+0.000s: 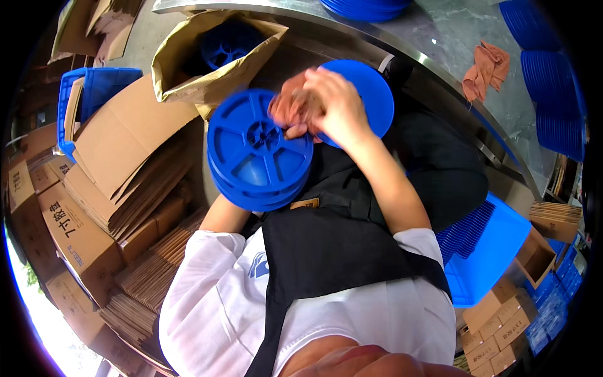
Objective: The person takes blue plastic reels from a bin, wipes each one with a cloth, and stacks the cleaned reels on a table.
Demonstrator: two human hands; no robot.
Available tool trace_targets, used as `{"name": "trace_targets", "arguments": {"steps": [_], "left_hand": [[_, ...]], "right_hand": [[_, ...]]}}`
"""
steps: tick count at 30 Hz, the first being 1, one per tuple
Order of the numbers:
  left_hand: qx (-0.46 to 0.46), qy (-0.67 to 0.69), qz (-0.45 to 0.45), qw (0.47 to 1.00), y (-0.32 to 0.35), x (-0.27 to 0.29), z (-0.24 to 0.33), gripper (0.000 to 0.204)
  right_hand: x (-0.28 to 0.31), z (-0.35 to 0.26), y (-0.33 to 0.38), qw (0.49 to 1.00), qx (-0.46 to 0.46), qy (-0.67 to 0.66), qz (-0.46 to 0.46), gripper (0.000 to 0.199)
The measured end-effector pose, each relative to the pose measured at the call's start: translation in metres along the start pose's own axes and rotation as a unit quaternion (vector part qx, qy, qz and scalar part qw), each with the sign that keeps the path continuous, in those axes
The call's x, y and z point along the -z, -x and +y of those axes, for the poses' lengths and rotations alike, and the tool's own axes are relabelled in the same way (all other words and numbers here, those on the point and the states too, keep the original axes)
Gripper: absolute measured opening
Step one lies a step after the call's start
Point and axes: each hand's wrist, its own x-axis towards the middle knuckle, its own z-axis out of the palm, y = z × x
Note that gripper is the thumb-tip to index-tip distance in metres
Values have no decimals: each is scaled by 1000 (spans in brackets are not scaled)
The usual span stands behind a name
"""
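at the centre of the frame a stack of reels [259, 154] sits just left of the right hand [336, 103], which presses a cloth [294, 108] against a single reel [364, 94] behind it. an open paper sack [188, 69] holding another reel [226, 43] lies above the stack, with flattened cartons [125, 157] to its left and a crate [88, 88] at upper left. a second cloth [487, 69] lies on the table [433, 38] at upper right, and a tray [487, 251] sits at lower right beside small boxes [496, 327].
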Motion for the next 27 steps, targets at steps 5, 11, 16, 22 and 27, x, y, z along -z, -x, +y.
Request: {"name": "trace_targets", "arguments": {"steps": [5, 11, 16, 22, 27], "left_hand": [[-5, -15, 27, 1000, 0, 5, 0, 60], [-8, 3, -8, 1000, -19, -19, 4, 58], [-10, 4, -12, 1000, -22, -27, 7, 56], [-24, 5, -9, 1000, -24, -32, 16, 54], [-37, 29, -6, 999, -16, -41, 31, 53]], "right_hand": [[25, -10, 42, 991, 114, -12, -66, 30], [54, 66, 63, 981, -105, -56, 155, 33], [50, 69, 58, 814, -317, -377, 308, 40], [72, 37, 53, 650, -335, -634, 252, 40], [106, 38, 63, 530, -126, -759, 356, 55]]}}
